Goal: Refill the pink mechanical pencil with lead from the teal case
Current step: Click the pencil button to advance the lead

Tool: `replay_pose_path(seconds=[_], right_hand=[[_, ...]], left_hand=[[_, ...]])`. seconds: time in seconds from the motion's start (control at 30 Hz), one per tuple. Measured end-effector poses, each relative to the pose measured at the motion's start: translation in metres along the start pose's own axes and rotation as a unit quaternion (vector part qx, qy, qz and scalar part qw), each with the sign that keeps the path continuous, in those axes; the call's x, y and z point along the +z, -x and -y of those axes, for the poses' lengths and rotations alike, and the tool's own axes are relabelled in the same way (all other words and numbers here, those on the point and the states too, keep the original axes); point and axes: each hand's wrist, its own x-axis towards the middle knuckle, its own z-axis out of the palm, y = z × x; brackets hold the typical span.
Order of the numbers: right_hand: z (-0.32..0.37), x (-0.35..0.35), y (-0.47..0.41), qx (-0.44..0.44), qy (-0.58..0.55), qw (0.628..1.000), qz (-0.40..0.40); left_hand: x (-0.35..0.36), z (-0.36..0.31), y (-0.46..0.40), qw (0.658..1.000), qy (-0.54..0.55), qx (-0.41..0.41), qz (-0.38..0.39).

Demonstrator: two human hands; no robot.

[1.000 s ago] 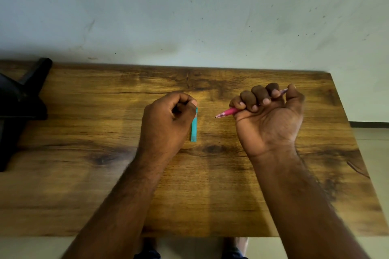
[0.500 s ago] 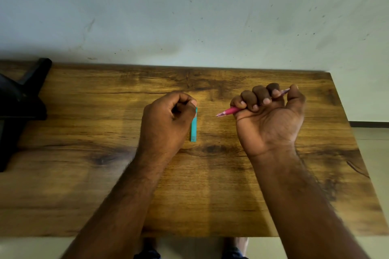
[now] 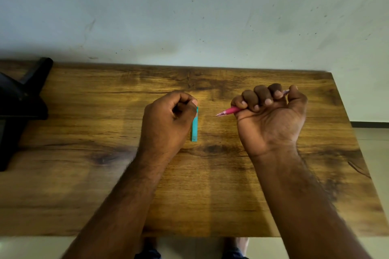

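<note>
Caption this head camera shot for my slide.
Right hand grips pink mechanical pencil; left hand holds teal case over wooden table.

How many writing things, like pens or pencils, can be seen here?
1: a pink mechanical pencil gripped in the right hand, tip pointing left toward the teal case that the left hand holds. Others may be hidden.

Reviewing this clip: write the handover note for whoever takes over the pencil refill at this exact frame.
Left hand: grips the teal case at its top end, the case hanging over the wooden table.
Right hand: fist wrapped round the pink mechanical pencil, tip pointing left toward the case, the two apart.
Done: both items picked up.
Left: open the case, take out lead, load it into the pencil. No lead is visible, and whether the case is open cannot be told.
</note>
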Motion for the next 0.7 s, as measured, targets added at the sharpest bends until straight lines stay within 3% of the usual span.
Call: replay_pose_path(seconds=[0.7], right_hand=[[0.0007, -0.001, 0.0, 0.01, -0.003, 1.0, 0.014]], left_hand=[[0.0012, 0.0009, 0.001, 1.0, -0.004, -0.001, 0.0]])
